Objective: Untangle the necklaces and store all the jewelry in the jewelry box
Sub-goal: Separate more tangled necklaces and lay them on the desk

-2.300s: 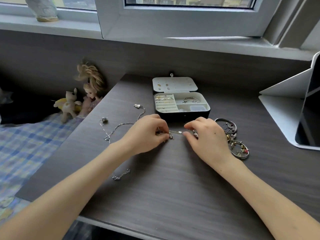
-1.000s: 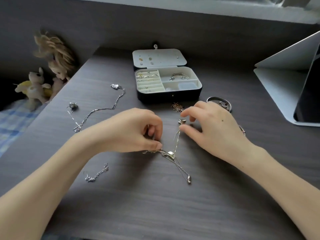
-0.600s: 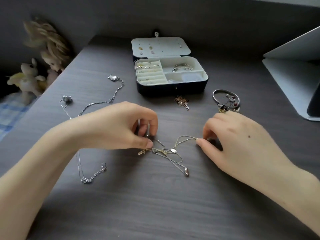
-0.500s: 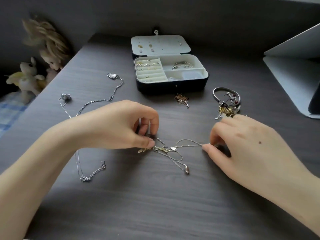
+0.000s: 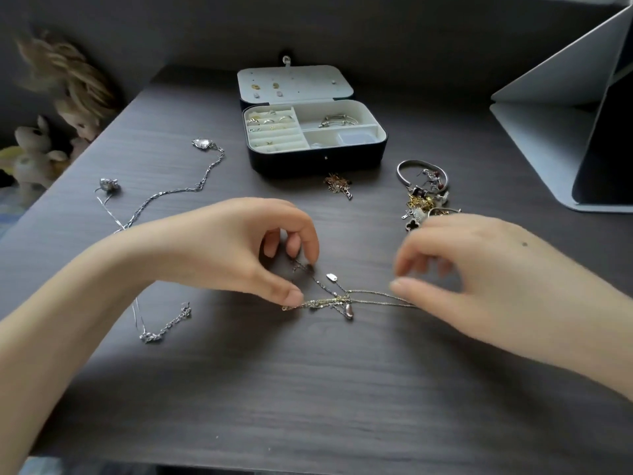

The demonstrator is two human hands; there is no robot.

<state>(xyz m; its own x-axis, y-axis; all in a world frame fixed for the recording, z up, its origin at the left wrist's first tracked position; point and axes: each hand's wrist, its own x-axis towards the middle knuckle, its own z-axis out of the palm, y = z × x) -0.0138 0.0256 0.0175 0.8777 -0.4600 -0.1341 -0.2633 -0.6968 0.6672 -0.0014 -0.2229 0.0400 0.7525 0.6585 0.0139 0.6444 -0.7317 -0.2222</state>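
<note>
A knot of thin gold and silver necklaces (image 5: 337, 299) lies on the dark wood table between my hands. My left hand (image 5: 233, 248) is curled over its left end, with the thumb tip on the gold chain and the index fingertip on a silver strand further back. My right hand (image 5: 479, 275) is motion-blurred; its thumb lies over the chains stretched to the right, and its grip is unclear. The open jewelry box (image 5: 308, 162) stands behind, with rings and a bangle in its cream compartments. Long silver necklaces (image 5: 202, 181) trail on the left.
A pile of bracelets and charms (image 5: 424, 193) sits just behind my right hand. A small gold piece (image 5: 339, 185) lies in front of the box. A propped tablet case (image 5: 561, 132) stands at right. A doll (image 5: 72, 94) and plush toy (image 5: 34, 156) lie beyond the table's left edge.
My right hand drew the chains out to the right, stretching the knot into a line. My left thumb and index finger have spread apart on the knot's left end.
</note>
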